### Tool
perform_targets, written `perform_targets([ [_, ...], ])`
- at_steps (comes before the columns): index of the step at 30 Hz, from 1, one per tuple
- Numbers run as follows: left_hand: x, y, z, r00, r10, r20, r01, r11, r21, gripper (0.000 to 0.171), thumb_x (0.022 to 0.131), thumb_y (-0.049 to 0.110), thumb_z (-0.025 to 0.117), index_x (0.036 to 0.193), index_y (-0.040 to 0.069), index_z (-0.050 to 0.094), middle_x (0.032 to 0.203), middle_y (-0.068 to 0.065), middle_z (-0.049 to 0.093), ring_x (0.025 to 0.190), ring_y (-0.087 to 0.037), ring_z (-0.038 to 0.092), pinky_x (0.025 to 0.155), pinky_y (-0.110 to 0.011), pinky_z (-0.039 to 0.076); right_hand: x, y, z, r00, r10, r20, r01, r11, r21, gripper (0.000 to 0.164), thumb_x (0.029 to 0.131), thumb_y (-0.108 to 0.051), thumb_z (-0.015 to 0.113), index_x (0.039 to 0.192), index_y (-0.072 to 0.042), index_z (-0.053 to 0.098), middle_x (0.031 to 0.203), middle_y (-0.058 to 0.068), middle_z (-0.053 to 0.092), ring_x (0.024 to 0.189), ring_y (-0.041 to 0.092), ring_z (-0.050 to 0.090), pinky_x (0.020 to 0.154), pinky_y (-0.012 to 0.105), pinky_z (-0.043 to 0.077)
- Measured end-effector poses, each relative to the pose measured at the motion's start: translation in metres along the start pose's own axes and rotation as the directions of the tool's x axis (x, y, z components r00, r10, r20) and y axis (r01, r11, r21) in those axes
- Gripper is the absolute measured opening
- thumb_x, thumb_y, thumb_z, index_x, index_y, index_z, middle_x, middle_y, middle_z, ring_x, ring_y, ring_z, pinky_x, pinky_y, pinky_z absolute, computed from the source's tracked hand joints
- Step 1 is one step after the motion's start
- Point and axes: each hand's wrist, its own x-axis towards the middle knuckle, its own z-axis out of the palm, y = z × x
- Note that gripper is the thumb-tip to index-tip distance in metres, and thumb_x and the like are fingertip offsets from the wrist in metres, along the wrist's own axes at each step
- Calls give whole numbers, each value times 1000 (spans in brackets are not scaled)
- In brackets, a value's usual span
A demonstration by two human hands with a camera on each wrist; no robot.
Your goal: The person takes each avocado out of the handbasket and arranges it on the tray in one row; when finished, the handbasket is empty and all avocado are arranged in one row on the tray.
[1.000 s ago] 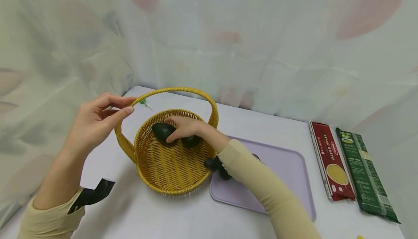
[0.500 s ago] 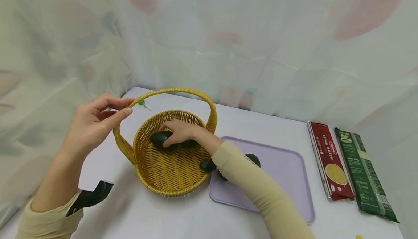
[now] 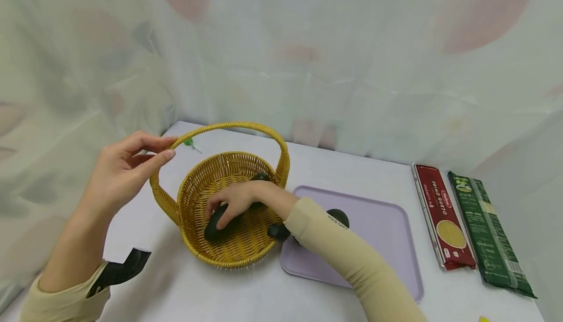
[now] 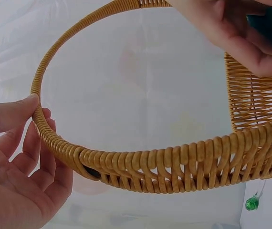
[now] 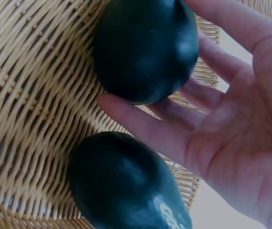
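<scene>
Beneath the right hand (image 3: 231,200), its fingers curled round it, lies the dark green ovoid (image 3: 215,231), long axis slanting near-left, while the left hand (image 3: 119,170) pinches the basket handle (image 3: 228,125).

Head view: taken from above the near side of the basket (image 3: 252,241), facing forward and down; the most distant of the three, it takes in the entire basket and the curtain (image 3: 343,68) behind it. Left wrist view: close beside the basket's handle (image 3: 233,125), facing through its arch; handle, left hand (image 4: 16,181) and lollipop (image 4: 252,203) are common to the head view. Right wrist view: very near, over the basket's weave; its right hand (image 5: 241,119) and dark fruit (image 5: 145,52) also enter both other views.
</scene>
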Motion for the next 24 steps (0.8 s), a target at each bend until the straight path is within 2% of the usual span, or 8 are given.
perform_targets([
  [4, -1, 0, 0, 1000, -5, -3, 5, 1000, 6, 14, 88, 0, 70, 102, -3, 68, 107, 11, 71, 93, -10, 64, 75, -11, 51, -1, 1, 3, 998, -32, 48, 28, 996, 79, 22, 93, -23, 68, 112, -13, 64, 113, -5, 61, 106, 7, 54, 87, 14, 43],
  [6, -1, 0, 0, 1000, -8, -3, 8, 1000, 7, 14, 89, 1, 70, 102, -3, 68, 107, 11, 71, 92, -10, 63, 75, -11, 52, -1, 1, 3, 998, -16, 66, 11, 997, 77, 27, 90, -21, 72, 113, -12, 63, 113, -5, 60, 105, 8, 54, 85, 14, 44],
  [10, -1, 0, 0, 1000, -9, -1, 9, 1000, -3, 14, 88, 0, 70, 102, -3, 68, 107, 10, 71, 92, -11, 63, 75, -12, 52, -2, 0, 5, 995, 29, 94, -32, 999, 33, 55, 80, -23, 82, 127, -12, 54, 120, -5, 53, 111, 7, 49, 88, 15, 43],
  [12, -1, 0, 0, 1000, -8, 0, 8, 1000, -9, 14, 88, -1, 70, 102, -3, 68, 107, 9, 71, 92, -11, 63, 75, -12, 52, -2, 0, 5, 993, 52, 103, -55, 998, 26, 64, 77, -23, 84, 130, -12, 50, 120, -7, 51, 111, 5, 48, 90, 15, 42],
  [18, -1, 0, 0, 1000, -20, -3, 20, 1000, -9, 15, 88, 0, 70, 102, -3, 68, 107, 10, 71, 93, -11, 63, 75, -12, 51, -3, 1, 5, 989, 78, 124, -84, 996, 43, 59, 76, -26, 85, 126, -15, 56, 118, -8, 53, 110, 4, 49, 89, 17, 43],
  [24, -1, 0, -1, 1000, -30, 0, 30, 1000, 0, 15, 89, 2, 70, 103, -3, 68, 108, 10, 71, 92, -10, 64, 75, -11, 52, -3, 1, 5, 981, 16, 192, -22, 999, 27, 63, 78, -27, 84, 135, -21, 57, 132, -14, 50, 124, -1, 40, 104, 19, 34],
])
